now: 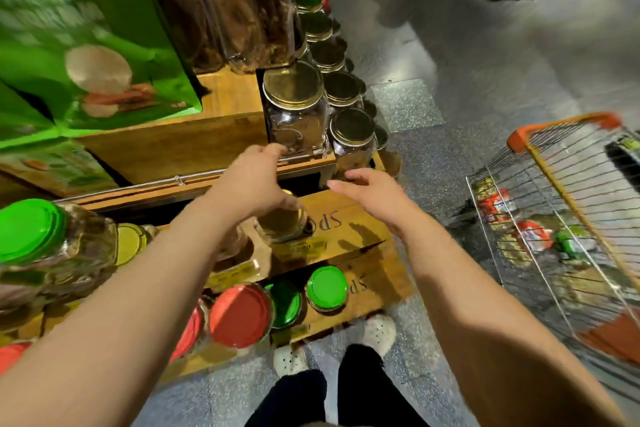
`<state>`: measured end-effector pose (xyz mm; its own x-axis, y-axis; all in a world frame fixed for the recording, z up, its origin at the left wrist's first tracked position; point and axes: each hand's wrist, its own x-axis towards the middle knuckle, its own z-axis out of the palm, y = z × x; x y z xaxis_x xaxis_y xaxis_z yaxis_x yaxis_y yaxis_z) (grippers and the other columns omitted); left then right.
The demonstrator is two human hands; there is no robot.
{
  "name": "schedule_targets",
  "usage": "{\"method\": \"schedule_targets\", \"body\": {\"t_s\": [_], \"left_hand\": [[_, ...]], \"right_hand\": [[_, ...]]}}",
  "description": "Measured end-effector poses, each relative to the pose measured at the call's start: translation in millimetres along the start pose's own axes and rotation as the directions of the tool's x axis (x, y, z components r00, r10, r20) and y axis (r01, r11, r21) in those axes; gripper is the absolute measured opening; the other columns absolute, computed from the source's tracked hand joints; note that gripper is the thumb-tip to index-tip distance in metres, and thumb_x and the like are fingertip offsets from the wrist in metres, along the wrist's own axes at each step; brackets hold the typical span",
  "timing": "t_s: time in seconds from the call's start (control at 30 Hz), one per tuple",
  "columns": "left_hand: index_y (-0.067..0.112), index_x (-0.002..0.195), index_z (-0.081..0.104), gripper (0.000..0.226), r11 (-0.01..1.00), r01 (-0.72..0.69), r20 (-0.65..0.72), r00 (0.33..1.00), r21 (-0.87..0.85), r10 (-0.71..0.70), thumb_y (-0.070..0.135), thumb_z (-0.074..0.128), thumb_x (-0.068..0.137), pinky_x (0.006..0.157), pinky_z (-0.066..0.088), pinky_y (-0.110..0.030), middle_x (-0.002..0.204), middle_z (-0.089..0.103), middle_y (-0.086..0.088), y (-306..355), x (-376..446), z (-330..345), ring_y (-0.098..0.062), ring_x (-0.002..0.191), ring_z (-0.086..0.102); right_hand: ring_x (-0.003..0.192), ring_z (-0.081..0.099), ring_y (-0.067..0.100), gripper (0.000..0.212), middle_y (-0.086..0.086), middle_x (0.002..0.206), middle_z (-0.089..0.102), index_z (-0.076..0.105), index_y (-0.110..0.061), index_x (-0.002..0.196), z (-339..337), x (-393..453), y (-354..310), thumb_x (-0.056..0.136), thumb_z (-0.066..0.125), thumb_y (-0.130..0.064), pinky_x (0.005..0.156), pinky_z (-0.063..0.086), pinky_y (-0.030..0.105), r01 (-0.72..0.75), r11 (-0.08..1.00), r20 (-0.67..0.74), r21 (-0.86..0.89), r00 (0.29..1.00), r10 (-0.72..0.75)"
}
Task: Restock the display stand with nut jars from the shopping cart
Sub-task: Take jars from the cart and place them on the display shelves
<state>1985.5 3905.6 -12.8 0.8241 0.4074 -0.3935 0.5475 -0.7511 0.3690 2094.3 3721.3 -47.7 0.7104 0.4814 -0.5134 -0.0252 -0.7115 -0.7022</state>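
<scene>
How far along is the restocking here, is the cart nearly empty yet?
Many jars already stand on the display stand, such as the gold-lidded jar. The left hand reaches a jar on a middle tier; the right hand is open and holds nothing. The shopping cart still holds several items, so more remains.

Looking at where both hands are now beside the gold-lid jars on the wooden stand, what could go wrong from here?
1. The left hand reaches at the base of the big gold-lid jar, which stands near the shelf's front edge; a push could possibly tip it.
2. The right hand is open and holds nothing, so it does not steady the smaller jar at the corner.
3. The shopping cart stands close behind the right arm; swinging back may hit it.
</scene>
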Motion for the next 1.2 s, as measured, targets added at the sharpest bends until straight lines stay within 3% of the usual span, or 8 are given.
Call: {"method": "schedule_targets", "body": {"t_s": [0.1,0.23,0.37,0.5,0.67,0.83,1.2], "left_hand": [[0.025,0.155,0.034,0.102,0.993,-0.103,-0.029,0.994,0.056,0.104,0.043,0.089,0.071,0.11,0.042,-0.04,0.154,0.042,-0.008,33.9,-17.0,-15.2,-0.028,0.14,0.043],[0.028,0.154,0.034,0.099,0.933,-0.281,0.03,0.959,0.224,0.281,0.051,0.086,0.073,0.104,0.05,-0.04,0.151,0.044,-0.004,80.8,-45.5,-10.7,-0.024,0.135,0.048],[0.033,0.15,0.036,0.092,0.846,-0.384,0.043,0.917,0.37,0.398,0.064,0.078,0.074,0.092,0.057,-0.044,0.143,0.05,0.003,125.0,-70.4,-7.2,-0.021,0.126,0.055],[0.035,0.149,0.035,0.091,0.761,-0.451,0.065,0.876,0.466,0.479,0.072,0.072,0.074,0.085,0.056,-0.04,0.14,0.051,0.005,180.8,-94.7,-1.0,-0.021,0.124,0.056],[0.031,0.153,0.033,0.096,0.693,-0.52,0.126,0.835,0.499,0.536,0.074,0.069,0.076,0.091,0.055,-0.041,0.142,0.05,0.001,259.5,-120.0,17.6,-0.022,0.126,0.055],[0.032,0.156,0.029,0.098,0.645,-0.624,0.267,0.778,0.442,0.569,0.074,0.069,0.077,0.101,0.05,-0.039,0.135,0.06,0.0,343.0,-131.9,40.3,-0.022,0.128,0.053],[0.029,0.154,0.035,0.094,0.472,-0.754,0.308,0.632,0.457,0.711,0.075,0.067,0.078,0.105,0.046,-0.037,0.144,0.054,-0.005,507.8,-119.9,109.5,-0.025,0.132,0.052]], "right_hand": [[0.119,0.055,0.011,0.07,-0.004,0.137,0.059,0.058,-0.021,0.142,-31.1,-36.4,-8.3,0.084,0.075,-0.057,0.1,0.045,0.031,0.045,0.999,-0.044,-0.004,0.998,-0.045],[0.112,0.057,0.009,0.06,-0.014,0.113,0.06,0.062,-0.026,0.136,-73.9,-87.1,-6.6,0.084,0.076,-0.054,0.091,0.041,0.026,0.114,0.99,-0.097,-0.088,0.988,-0.123],[0.122,0.058,0.015,0.067,-0.006,0.13,0.063,0.058,-0.031,0.139,-116.5,-128.7,16.7,0.081,0.076,-0.059,0.1,0.046,0.033,0.11,0.961,-0.129,-0.254,0.981,-0.147],[0.135,0.052,0.019,0.08,-0.001,0.15,0.054,0.05,-0.032,0.148,-162.5,-176.4,46.4,0.079,0.077,-0.061,0.108,0.041,0.034,0.083,0.917,-0.152,-0.389,0.976,-0.153],[0.139,0.048,0.021,0.091,-0.001,0.156,0.047,0.037,-0.032,0.155,-222.7,-231.3,91.8,0.079,0.079,-0.057,0.11,0.039,0.032,0.002,0.867,-0.198,-0.498,0.973,-0.116],[0.14,0.047,0.023,0.088,0.002,0.154,0.05,0.04,-0.03,0.155,-284.2,-279.6,141.4,0.08,0.079,-0.056,0.108,0.038,0.029,-0.126,0.821,-0.229,-0.557,0.973,-0.006],[0.141,0.045,0.023,0.083,0.002,0.156,0.046,0.042,-0.033,0.153,-396.5,-351.5,257.5,0.081,0.08,-0.051,0.11,0.037,0.033,-0.296,0.858,-0.409,-0.419,0.906,0.113]]}}
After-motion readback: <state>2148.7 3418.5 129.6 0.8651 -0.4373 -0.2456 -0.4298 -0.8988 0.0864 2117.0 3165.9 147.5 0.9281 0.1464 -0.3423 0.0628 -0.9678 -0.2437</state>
